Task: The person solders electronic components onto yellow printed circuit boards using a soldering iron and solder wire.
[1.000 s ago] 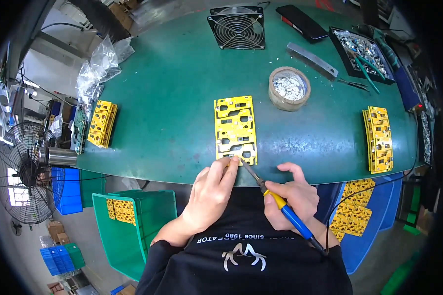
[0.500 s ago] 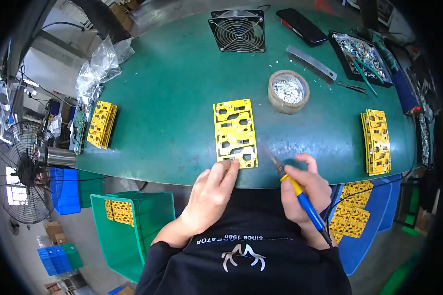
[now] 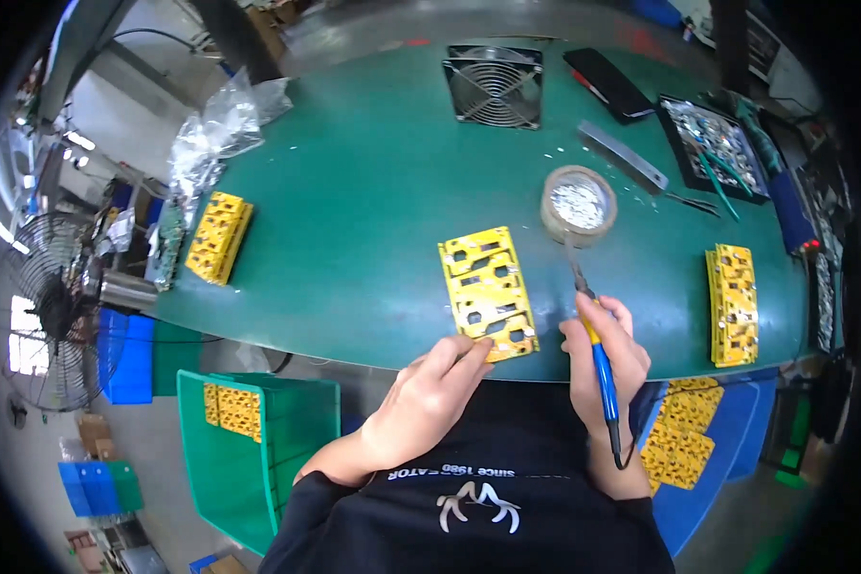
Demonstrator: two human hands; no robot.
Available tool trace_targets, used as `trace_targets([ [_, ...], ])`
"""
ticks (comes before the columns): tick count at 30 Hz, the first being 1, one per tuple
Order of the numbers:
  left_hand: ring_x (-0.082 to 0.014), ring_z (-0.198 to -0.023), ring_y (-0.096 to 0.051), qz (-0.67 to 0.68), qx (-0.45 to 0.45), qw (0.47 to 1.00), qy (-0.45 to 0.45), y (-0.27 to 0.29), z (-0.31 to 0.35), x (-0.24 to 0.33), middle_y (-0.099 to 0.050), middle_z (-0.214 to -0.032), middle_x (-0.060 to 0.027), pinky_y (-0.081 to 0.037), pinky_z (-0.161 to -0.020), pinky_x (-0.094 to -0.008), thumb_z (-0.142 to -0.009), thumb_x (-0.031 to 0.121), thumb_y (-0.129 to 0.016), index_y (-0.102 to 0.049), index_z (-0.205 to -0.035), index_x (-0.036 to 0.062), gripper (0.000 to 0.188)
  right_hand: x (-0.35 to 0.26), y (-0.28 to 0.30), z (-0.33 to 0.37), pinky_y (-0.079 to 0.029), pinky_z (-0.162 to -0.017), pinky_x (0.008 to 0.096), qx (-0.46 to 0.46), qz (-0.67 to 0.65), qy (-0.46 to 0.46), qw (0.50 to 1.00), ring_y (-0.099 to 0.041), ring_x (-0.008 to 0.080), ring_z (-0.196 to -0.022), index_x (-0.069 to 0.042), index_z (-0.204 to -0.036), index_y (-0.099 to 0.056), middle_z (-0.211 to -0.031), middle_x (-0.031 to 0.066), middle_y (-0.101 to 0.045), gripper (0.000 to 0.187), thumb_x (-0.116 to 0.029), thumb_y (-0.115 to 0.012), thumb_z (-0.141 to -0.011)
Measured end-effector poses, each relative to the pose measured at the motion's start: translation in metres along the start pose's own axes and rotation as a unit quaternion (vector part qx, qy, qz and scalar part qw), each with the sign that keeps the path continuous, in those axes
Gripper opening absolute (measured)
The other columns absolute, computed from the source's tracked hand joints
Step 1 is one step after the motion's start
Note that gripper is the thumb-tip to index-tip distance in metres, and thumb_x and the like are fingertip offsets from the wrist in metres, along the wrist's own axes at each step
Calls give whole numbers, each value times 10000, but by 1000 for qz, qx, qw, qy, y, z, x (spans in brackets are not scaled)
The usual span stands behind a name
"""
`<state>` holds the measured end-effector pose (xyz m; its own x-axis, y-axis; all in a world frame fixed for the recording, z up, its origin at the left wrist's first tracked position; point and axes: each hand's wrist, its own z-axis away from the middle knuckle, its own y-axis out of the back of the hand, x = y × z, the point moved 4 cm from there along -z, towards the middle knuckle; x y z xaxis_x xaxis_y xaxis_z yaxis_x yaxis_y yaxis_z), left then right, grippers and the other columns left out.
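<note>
My left hand (image 3: pixel 419 400) is closed on the near end of a yellow circuit board panel (image 3: pixel 491 298), fingertips over its near edge. The panel has dark cut-outs and sits slightly turned at the table's front edge. In my right hand (image 3: pixel 622 362) is a soldering iron (image 3: pixel 605 381) with a blue and yellow handle, gripped like a pen. Its metal tip points away from me, at the near side of a tape roll (image 3: pixel 552 216) filled with small white pieces; whether it touches the roll is hard to tell.
Stacks of yellow panels stand at left (image 3: pixel 216 239) and right (image 3: pixel 734 306) on the green table (image 3: pixel 354 210). Farther back are a square fan (image 3: pixel 496 88), a metal ruler-like bar (image 3: pixel 624 155), tweezers (image 3: pixel 691 204), and a parts tray (image 3: pixel 674 143) with green-handled pliers (image 3: pixel 713 182). Bins (image 3: pixel 301 450) flank me.
The soldering iron has moved forward, its tip now near the tape roll. The panel has turned a little counterclockwise under my left hand. The whole view has shifted slightly.
</note>
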<state>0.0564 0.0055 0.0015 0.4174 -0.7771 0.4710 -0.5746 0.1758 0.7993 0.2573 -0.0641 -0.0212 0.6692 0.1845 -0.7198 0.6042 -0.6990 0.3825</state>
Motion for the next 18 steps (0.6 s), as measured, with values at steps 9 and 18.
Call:
trace_targets([
  [9,-343,-906,-715,-192,234,936,180,104,27,-113,-720,-1012,-176,-574,-819,-410,-993,40,-671,-729,-1082,-20,121,-21,-25,16,-447,-1080,561,-100,1,69,993,-715,381,-1099,52,-1320,-643,-1148,199,-751,706,-266,-933,-760],
  [18,-444,-1379,-502,-338,233,873,264,221,88,-278,-522,-1488,-298,-409,-1161,-472,-808,288,-919,-443,-1547,-34,936,-29,-44,26,-368,-1148,622,-108,32,94,989,-601,448,-1282,-13,-1435,-600,-1227,235,-700,851,-518,-855,-799],
])
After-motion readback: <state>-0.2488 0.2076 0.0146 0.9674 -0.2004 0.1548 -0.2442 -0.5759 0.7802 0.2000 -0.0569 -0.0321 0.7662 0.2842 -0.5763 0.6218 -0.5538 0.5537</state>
